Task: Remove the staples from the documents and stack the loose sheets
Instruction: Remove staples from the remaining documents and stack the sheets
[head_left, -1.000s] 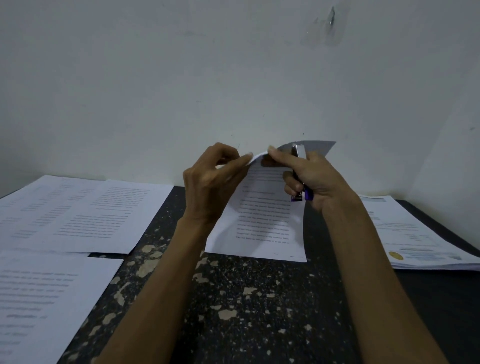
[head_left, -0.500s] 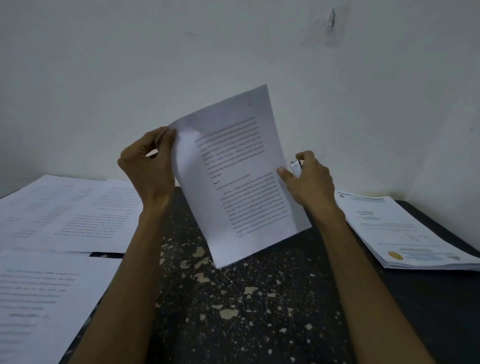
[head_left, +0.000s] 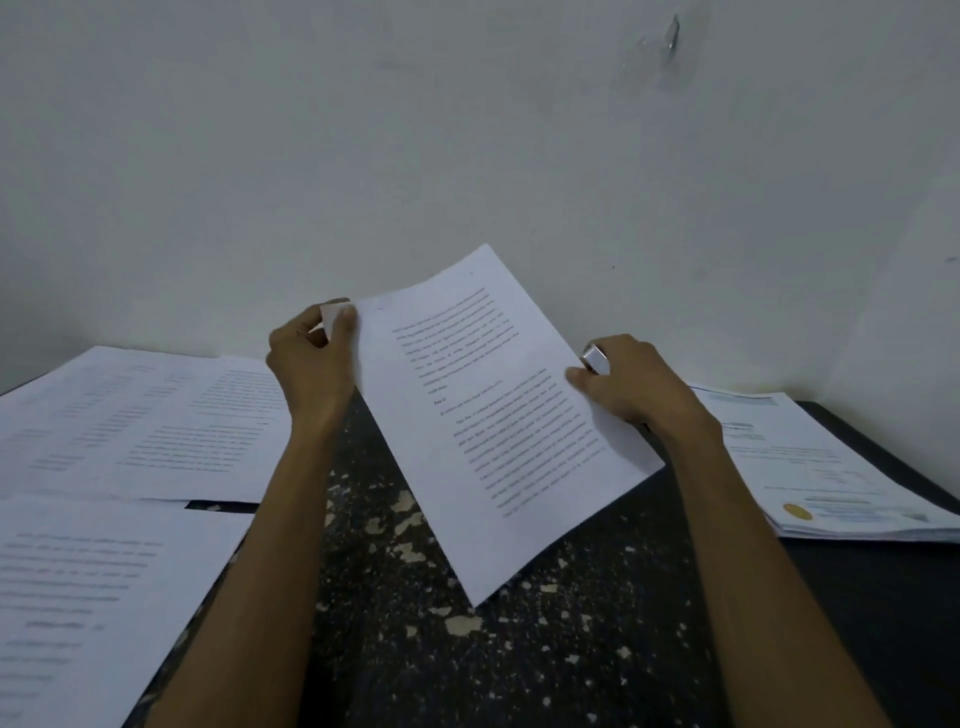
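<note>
The printed sheet (head_left: 498, 415) is held up over the middle of the bench (head_left: 467, 649), between the two hands and tilted, with its top edge rising toward the wall (head_left: 363, 156) and one lower corner pointing down at the bench surface. Whether that corner touches the bench cannot be determined. The sheet is white, flat apart from a slight curl at the upper left corner, and carries two blocks of black text lines separated by a short heading. The text is too small to read. Whether further pages lie behind the front page cannot be determined.

Left hand (head_left: 311, 364): clenched on the sheet's upper left corner, with the thumb on the front face and the fingers curled behind.

Right hand (head_left: 634, 389): fingers curled round a small metal tool (head_left: 595, 358), of which only the shiny upper end shows above the knuckles. The thumb lies on the sheet's right edge.

Loose printed sheets (head_left: 145, 426) lie flat and overlapping along the left edge of the bench, toward the far left corner. A further sheet (head_left: 93, 597) lies at the near left corner. A stack of documents (head_left: 831, 478) lies at the right edge, its top page bearing a round gold mark near the front corner. The bench surface is dark with pale flecks
</note>
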